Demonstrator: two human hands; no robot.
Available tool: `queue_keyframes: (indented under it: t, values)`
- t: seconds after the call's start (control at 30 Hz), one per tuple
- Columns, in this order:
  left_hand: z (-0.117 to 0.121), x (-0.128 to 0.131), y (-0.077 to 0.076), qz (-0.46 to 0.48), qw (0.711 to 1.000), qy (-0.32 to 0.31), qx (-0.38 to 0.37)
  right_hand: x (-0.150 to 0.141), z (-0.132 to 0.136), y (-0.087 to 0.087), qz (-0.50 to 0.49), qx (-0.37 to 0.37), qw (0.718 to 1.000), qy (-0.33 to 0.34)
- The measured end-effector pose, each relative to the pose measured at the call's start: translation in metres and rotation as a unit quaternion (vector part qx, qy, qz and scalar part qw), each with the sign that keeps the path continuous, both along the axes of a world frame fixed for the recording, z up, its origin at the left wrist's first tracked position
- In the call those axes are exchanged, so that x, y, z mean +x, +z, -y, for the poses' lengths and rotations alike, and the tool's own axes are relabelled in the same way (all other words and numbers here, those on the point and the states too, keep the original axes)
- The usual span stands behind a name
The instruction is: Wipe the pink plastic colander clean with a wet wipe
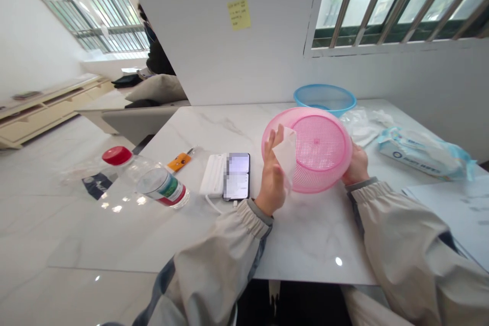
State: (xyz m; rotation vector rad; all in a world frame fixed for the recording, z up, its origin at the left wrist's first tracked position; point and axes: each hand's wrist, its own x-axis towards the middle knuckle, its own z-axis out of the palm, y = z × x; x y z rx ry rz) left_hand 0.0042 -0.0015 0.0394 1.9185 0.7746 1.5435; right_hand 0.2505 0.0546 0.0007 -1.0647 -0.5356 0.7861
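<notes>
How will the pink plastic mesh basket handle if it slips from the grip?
The pink plastic mesh basket probably feels light for its size, being thin and mostly holes. Its fine mesh may flex under pressure. Tilted on edge at the right grip, its round rim could roll or tip over if let go.

Bright daylight comes in from the windows (397, 0) at right and far left, both blown out. The bench (305, 244) has glare spots and reflections, mostly around the bottle (160, 186). Shadows are faint and soft, even under the basket (309, 150). Strong wide-angle bend, walls (34, 25) lean at the edges. Mostly sharp, no obvious motion blur; phone (237, 175) screen is pixelated out.
</notes>
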Motion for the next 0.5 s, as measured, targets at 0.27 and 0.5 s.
queue_keyframes:
  t: [0.27,0.5]
  values:
    - [-0.007,-0.002,-0.012,-0.149,0.964,0.192,0.112,-0.019,0.006,0.009,-0.144,-0.035,0.981,0.122]
    - [-0.02,0.004,-0.03,-0.168,0.96,0.205,0.093,-0.016,0.007,0.013,-0.153,-0.067,0.982,0.088]
